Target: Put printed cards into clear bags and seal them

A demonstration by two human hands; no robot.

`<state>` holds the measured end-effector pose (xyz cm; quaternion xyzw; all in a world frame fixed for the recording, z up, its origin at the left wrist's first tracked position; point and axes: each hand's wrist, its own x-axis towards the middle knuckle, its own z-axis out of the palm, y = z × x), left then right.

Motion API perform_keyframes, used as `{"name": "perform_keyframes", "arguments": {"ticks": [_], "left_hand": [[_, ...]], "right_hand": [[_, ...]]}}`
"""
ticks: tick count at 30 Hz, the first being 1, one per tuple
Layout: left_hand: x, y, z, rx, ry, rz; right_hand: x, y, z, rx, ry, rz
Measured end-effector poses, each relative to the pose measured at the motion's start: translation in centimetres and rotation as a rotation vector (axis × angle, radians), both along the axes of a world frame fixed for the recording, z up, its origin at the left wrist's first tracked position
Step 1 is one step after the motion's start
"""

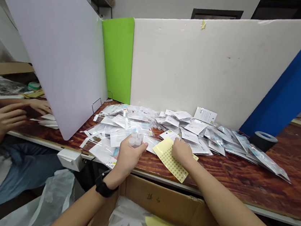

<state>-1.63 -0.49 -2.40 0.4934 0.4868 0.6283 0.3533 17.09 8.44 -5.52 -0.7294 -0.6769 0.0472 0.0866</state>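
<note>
My left hand (129,156), with a black watch (105,187) on its wrist, is closed around several small clear vials with whitish caps (136,139). My right hand (182,151) rests on a yellow sheet of small round stickers (174,163) near the table's front edge. Its fingers are curled at the sheet's upper part, and whatever the fingertips pinch is hidden. Behind both hands lie many clear packets with white cards (191,136), spread in a heap. Loose small white vials (146,113) lie at the back of the heap.
A roll of tape (263,140) stands on the wooden table (293,172) at right. White (220,70), green (117,58) and blue (286,85) panels enclose the back. Below the edge is a cardboard box (154,193) holding plastic bags. Another person's hands (10,115) work at left.
</note>
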Motion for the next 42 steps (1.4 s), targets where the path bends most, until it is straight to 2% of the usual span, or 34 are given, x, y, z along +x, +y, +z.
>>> {"name": "perform_keyframes", "arguments": {"ticks": [4, 8, 10, 13, 16, 19, 22, 31, 33, 35, 37, 39, 42], "left_hand": [[-0.3, 0.2, -0.2, -0.021, 0.039, 0.005], [-0.5, 0.1, 0.0, -0.017, 0.065, -0.014], [-0.6, 0.2, 0.0, -0.017, 0.064, -0.024], [-0.6, 0.3, -0.1, -0.026, 0.048, -0.081], [-0.4, 0.0, -0.2, -0.068, 0.061, -0.264], [-0.1, -0.5, -0.1, -0.129, 0.091, -0.475], [0.1, -0.8, 0.0, -0.165, 0.079, -0.551], [-0.1, -0.5, 0.5, -0.295, -0.014, -0.636], [-0.1, -0.7, 0.3, -0.334, -0.011, -0.625], [-0.3, -0.6, -0.1, -0.372, 0.008, -0.537], [-0.8, 0.4, -0.1, -0.408, 0.047, -0.417], [-1.4, 2.8, 0.8, -0.424, 0.088, -0.328], [-2.0, 7.8, 4.4, -0.317, 0.078, -0.239]], "right_hand": [[-0.2, -0.1, -0.4, 0.068, -0.034, -0.004], [-0.9, -0.7, 0.9, 0.193, 0.066, 0.108], [-1.8, -1.7, 2.1, 0.259, 0.166, 0.246], [-3.3, -3.8, 3.7, 0.313, 0.350, 0.536], [-4.3, -5.8, 4.6, 0.302, 0.495, 0.813], [-4.5, -6.8, 5.0, 0.270, 0.590, 0.961], [-4.5, -6.8, 5.0, 0.261, 0.684, 0.942], [-4.6, -5.9, 3.8, 0.235, 0.818, 0.697], [-4.3, -5.2, 3.5, 0.226, 0.814, 0.637], [-3.8, -4.5, 3.2, 0.227, 0.795, 0.567], [-3.2, -3.8, 3.1, 0.232, 0.760, 0.491], [-2.8, -3.4, 2.9, 0.227, 0.717, 0.439], [-2.9, -3.6, 2.7, 0.204, 0.659, 0.432]]}}
